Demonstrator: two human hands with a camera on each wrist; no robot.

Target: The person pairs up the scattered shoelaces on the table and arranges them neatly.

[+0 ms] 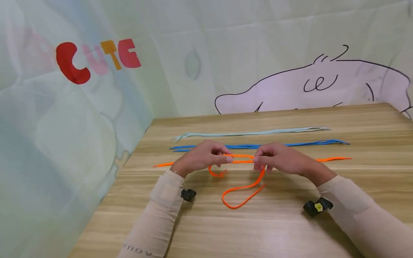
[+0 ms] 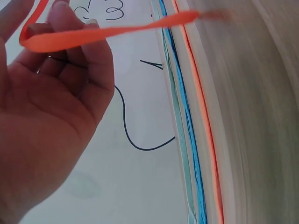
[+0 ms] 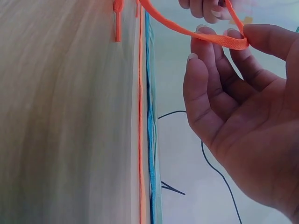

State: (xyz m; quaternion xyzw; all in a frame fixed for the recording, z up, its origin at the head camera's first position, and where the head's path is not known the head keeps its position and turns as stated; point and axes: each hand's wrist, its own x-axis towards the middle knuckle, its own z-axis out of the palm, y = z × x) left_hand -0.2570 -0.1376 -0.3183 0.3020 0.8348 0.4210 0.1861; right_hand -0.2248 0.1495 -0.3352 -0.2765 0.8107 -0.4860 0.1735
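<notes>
An orange shoelace (image 1: pixel 259 177) is stretched between my two hands just above the table. My left hand (image 1: pixel 206 156) pinches it between thumb and fingers, and a short end hangs down below. On the other side my right hand (image 1: pixel 284 159) pinches the same lace, whose longer tail drops into a loop near the tabletop. In the left wrist view the lace (image 2: pixel 93 36) crosses in front of the curled fingers. The right wrist view shows the lace (image 3: pixel 224 41) bent around at the thumb and fingertips.
Behind my hands another orange lace (image 1: pixel 333 158) lies across the wooden table (image 1: pixel 200 229), partly hidden by my hands. Farther back lie blue laces (image 1: pixel 309 143) and pale green laces (image 1: pixel 258 133), roughly parallel. A printed cloth (image 1: pixel 180 71) hangs behind and to the left.
</notes>
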